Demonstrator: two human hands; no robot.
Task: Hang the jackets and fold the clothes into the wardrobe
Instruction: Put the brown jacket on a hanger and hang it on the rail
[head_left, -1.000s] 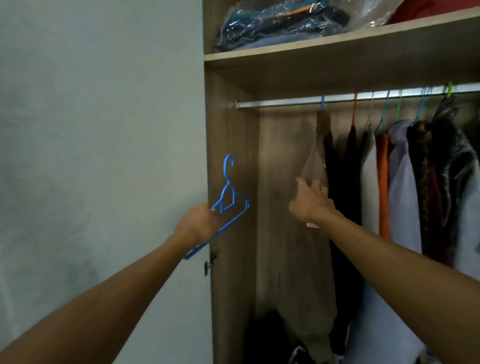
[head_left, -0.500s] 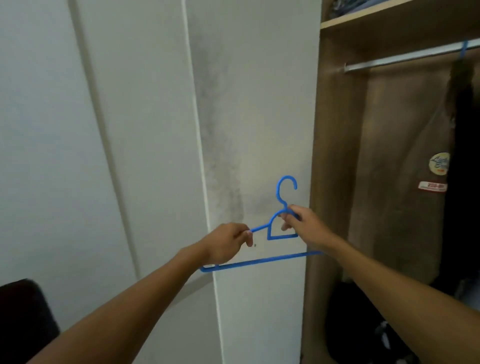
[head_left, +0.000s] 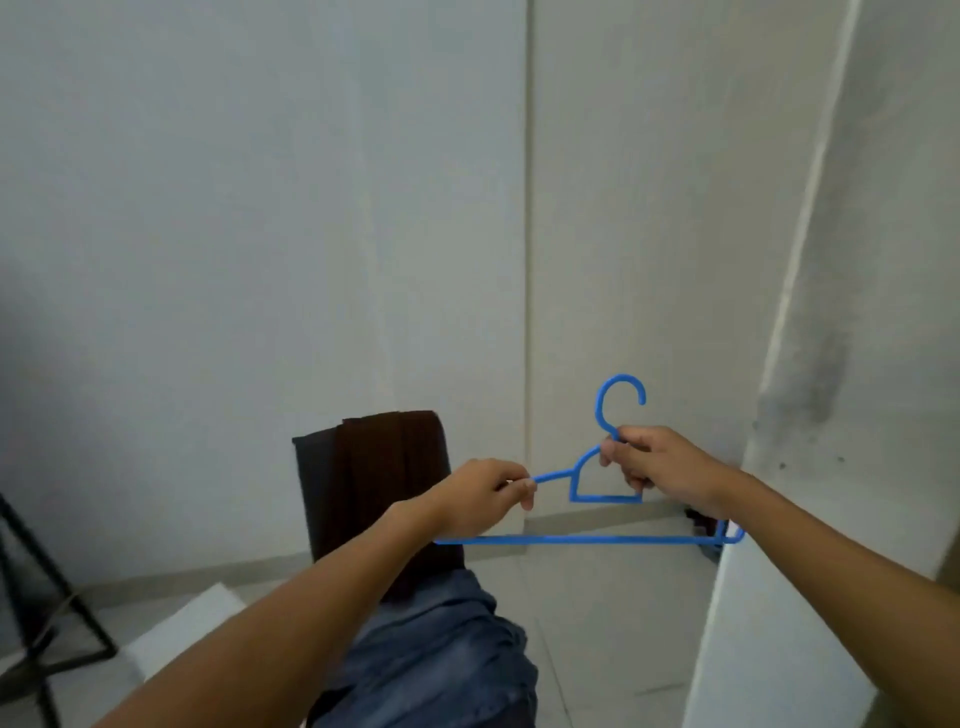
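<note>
A blue plastic hanger (head_left: 587, 539) is held upright in front of me, hook up. My left hand (head_left: 480, 496) pinches its left shoulder arm. My right hand (head_left: 657, 465) grips its neck just below the hook. Below the hands a black chair (head_left: 374, 483) stands against the wall with a dark brown garment (head_left: 395, 467) draped over its back and a blue denim garment (head_left: 441, 654) piled on its seat. The wardrobe's inside is out of view.
The white wardrobe door (head_left: 831, 415) stands open at the right edge, close to my right arm. A black metal stand (head_left: 47, 597) is at the lower left on the tiled floor. White walls meet in a corner behind the hanger.
My view has swung left and down, away from the wardrobe, to the chair with clothes. My right hand left the hanging clothes and took the hanger's neck; both hands now hold it.
</note>
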